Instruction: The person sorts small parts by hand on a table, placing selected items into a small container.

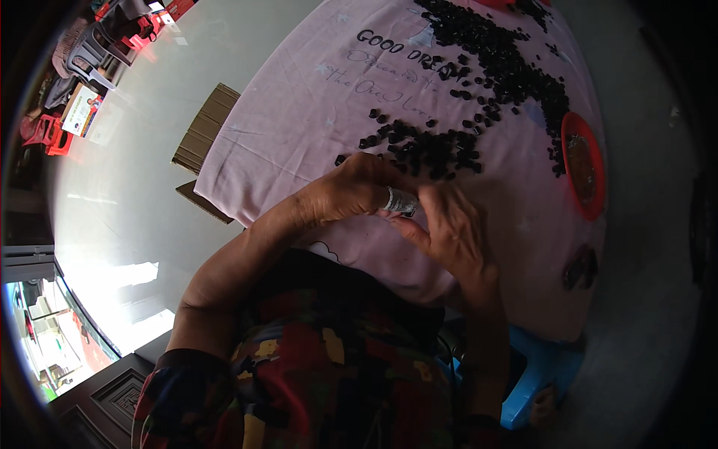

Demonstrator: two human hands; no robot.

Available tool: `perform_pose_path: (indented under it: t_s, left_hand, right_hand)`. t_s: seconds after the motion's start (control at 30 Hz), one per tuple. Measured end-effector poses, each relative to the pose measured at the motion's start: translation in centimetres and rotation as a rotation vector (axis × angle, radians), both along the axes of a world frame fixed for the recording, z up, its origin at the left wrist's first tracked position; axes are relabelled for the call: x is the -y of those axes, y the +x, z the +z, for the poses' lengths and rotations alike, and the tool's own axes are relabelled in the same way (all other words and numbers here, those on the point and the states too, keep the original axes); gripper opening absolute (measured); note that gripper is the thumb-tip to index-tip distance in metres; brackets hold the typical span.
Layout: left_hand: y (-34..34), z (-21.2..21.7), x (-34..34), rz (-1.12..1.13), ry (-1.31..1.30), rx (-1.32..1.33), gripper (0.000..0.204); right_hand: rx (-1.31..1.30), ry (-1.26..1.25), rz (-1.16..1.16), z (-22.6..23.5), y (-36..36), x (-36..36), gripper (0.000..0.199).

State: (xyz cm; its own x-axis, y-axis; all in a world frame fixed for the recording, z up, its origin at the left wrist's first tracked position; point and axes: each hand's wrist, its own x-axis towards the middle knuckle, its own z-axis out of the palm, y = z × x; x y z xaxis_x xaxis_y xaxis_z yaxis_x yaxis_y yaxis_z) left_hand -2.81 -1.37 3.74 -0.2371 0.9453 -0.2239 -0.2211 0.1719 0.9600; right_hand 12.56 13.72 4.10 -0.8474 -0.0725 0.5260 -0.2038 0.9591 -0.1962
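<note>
My left hand (351, 193) and my right hand (454, 228) meet over the near part of a pink printed cloth (277, 135). The fingers of both are curled, with the tips close together. A greyish-white wrapping (402, 201) covers a finger where the hands meet. Whatever lies between the fingertips is too small and hidden to make out. Just beyond my hands is a loose group of small black pieces (430, 150). A larger spread of black pieces (501, 56) runs from the far edge down the right side.
A red round dish (583, 166) with brownish contents stands at the right edge of the cloth. Nearer lies a dark object (580, 268). Brown cardboard (208, 127) sticks out at the left. A blue stool (542, 374) stands below right, and chairs (91, 56) are at the far left.
</note>
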Motion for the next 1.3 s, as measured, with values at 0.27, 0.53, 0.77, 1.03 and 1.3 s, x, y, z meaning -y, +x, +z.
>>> perform_pose_path:
  t_s: [0.27,0.53,0.77,1.03,1.3]
  left_hand:
    - [-0.3,1.3,0.3,-0.103,-0.087,-0.333,0.021]
    - [-0.2,1.9,1.0,-0.141,-0.115,-0.537,0.017]
    - [0.5,1.1,1.7,-0.057,-0.094,-0.6,0.016]
    - [0.8,-0.2,1.5,0.049,-0.026,-0.507,0.014]
    - [-6.3,1.7,7.3,0.455,0.0,-0.446,0.035]
  right_hand:
    - [0.373,-0.125,0.022,0.6,0.3,0.8,0.031]
    - [0.379,-0.158,-0.013,-1.2,0.6,1.5,0.029]
    - [0.4,-0.292,0.022,-1.9,0.5,2.1,0.024]
    - [0.299,-0.181,-0.034,-1.7,0.3,1.9,0.03]
    - [0.123,-0.325,-0.472,-1.1,3.2,-4.4,0.032]
